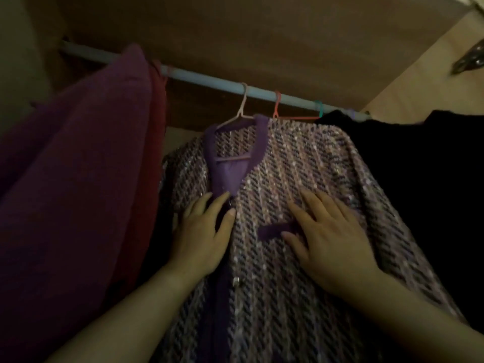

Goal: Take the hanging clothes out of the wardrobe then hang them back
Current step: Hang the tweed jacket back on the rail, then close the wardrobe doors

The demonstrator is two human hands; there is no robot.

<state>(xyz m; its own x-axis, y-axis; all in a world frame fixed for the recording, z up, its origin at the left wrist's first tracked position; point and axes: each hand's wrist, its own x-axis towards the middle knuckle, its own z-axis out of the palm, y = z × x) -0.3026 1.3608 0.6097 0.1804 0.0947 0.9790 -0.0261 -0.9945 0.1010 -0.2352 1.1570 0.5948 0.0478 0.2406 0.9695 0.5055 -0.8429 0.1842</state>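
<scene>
Under the wardrobe rail (209,77), left grip (201,238) and right grip (332,243) rest flat, fingers wide, on the hanging jacket (288,158).

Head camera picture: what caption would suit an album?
Left hand and right hand rest flat on a purple tweed jacket hanging by a pink hanger on the wardrobe rail.

The purple tweed jacket (288,179) hangs on the pale rail (209,77), magenta knitted garment (78,166) left, black garment (419,166) right.
</scene>
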